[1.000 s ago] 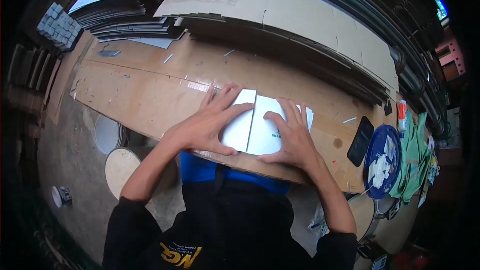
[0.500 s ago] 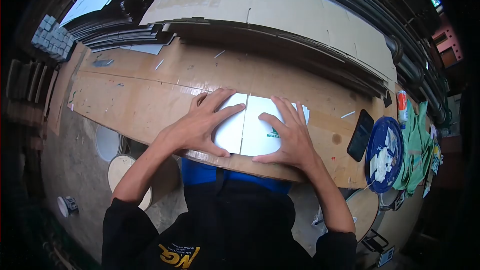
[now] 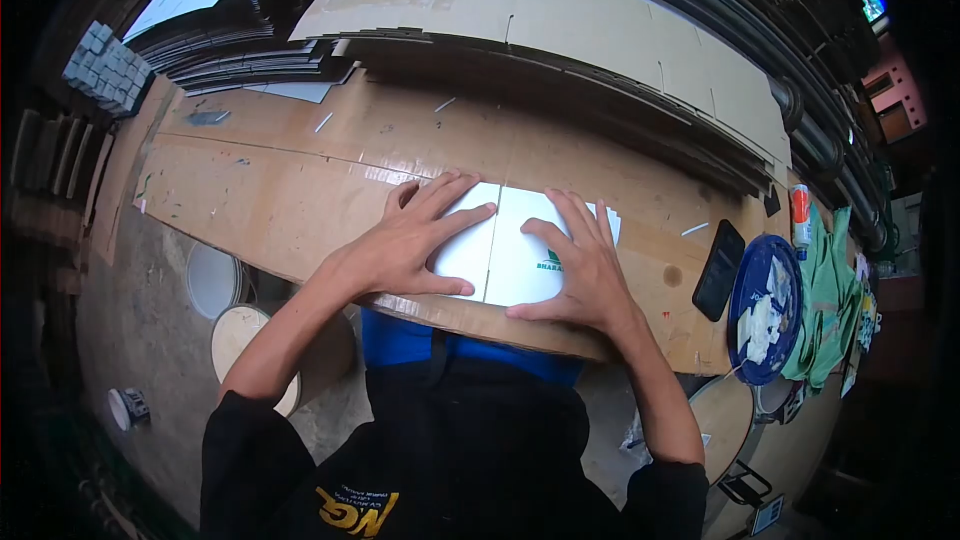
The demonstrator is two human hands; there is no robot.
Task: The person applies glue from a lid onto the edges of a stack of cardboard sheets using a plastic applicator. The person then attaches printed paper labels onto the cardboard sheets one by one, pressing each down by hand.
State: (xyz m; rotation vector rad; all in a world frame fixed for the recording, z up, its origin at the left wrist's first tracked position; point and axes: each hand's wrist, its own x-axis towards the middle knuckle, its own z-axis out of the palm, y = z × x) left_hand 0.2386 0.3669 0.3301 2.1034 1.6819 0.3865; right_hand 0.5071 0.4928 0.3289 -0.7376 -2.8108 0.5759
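I've got the left hand [image 3: 400,245] and right hand [image 3: 592,265] spread over two white panels, one each, side by side at the near edge of the table [image 3: 290,202]. Grip on both: thumb along the near edge, fingers at the far edge; can't tell how hard either is squeezing. The left panel [image 3: 465,245] and right panel [image 3: 515,275] meet at a thin seam, no clue whether they're joined.

My guess is they're light, fairly stiff card, a bit slick on the face and easy to crease or smudge. I'd hold by the edges, off the green print [image 3: 550,258] on the right one.

Containers: below the table's near edge, toward its left end, there's a round drum [image 3: 236,338] with a pale top, contents hidden. A white bucket [image 3: 213,280] sits just beside it, inside too vague to read. Small tub [image 3: 128,408] on the floor, farther left of the table, ditto. At the table's right end, a blue dish [image 3: 750,285] holds white gunk [image 3: 764,328], paste maybe. Just beyond is a red-and-white bottle [image 3: 801,212]; can't see what's inside.
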